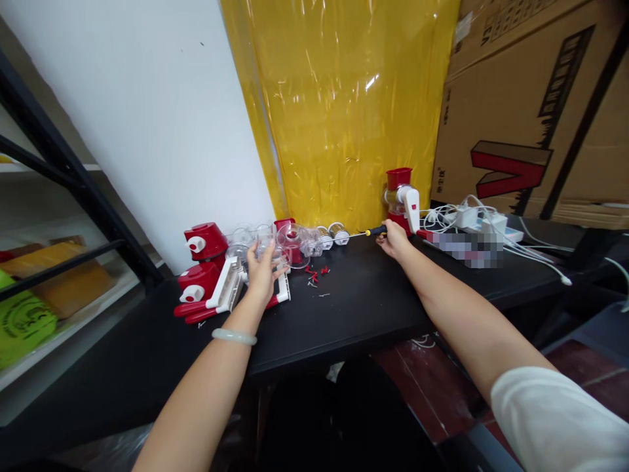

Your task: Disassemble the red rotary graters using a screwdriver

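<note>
My right hand grips a screwdriver by its black-and-yellow handle. The long thin shaft points left, toward a clear plastic housing beside a red base; I cannot tell whether the tip touches it. My left hand, fingers spread, is among clear plastic parts and seems to touch one. Below it lie white crank arms with red handles. Small red pieces and loose screws are scattered on the black table.
Red machine bases are stacked at the left. Metal drums stand at the back. An assembled red-and-white rotary grater stands at the right, near white cables and a power strip. A large cardboard box is behind.
</note>
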Motion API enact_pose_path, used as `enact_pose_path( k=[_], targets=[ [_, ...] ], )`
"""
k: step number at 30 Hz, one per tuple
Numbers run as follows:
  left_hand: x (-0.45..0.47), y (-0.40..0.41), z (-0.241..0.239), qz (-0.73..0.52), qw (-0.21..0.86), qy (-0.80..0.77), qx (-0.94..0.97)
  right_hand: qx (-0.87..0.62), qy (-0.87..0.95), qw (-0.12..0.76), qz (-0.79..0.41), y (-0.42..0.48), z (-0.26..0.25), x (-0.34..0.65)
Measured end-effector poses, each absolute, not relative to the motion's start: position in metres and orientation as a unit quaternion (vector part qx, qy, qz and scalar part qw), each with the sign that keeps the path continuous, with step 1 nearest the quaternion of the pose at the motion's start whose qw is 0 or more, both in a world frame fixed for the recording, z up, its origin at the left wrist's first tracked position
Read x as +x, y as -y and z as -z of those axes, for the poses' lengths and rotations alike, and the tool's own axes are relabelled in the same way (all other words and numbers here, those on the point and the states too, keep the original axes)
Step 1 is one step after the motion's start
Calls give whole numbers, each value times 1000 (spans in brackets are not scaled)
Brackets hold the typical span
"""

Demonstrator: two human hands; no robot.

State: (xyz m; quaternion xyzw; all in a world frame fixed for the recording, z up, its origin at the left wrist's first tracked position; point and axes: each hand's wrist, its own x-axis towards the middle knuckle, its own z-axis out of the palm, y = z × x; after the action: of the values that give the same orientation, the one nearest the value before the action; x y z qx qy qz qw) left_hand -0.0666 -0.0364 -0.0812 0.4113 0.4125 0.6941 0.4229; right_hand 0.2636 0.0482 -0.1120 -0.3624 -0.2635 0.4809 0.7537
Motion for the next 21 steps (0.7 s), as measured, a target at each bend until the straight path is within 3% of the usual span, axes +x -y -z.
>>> enact_pose_path(
  k=[16,21],
  targets=[
    [-67,39,79,-699,437,-392,408,-300,237,758,-528,-42,105,260],
    [-67,39,77,-704,439,-390,399,-356,321,746,-462,-45,111,262]
  ],
)
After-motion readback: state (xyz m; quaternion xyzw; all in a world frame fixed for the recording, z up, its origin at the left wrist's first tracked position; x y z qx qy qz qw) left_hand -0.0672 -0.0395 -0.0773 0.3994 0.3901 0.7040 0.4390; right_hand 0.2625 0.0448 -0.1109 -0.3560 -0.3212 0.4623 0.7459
